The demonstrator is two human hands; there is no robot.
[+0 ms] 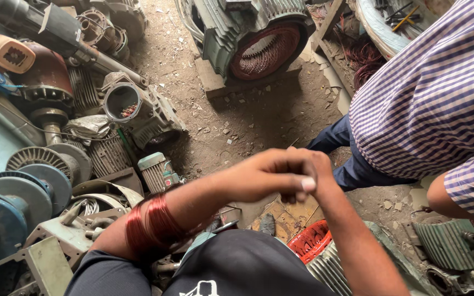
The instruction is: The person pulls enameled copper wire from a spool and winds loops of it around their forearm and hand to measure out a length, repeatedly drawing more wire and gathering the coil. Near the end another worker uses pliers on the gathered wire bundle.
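I am carrying a coil of red wire (152, 223) looped round my left forearm while my left hand (267, 175) is clenching into a fist against my right hand (316, 170), whose grip I cannot tell.

Wearer: dark charcoal/black short-sleeve tee, white printed mark at chest, bottom centre, well below the fingers. Sleeve edge shows on left upper arm, lower left, far back from the fingers; forearms bare from there on. Left hand (264, 175) and right hand (316, 170) bare, no gloves, no rings or watch visible. One pale thumbnail shows at the fingers' near side. Legs, feet hidden under torso.
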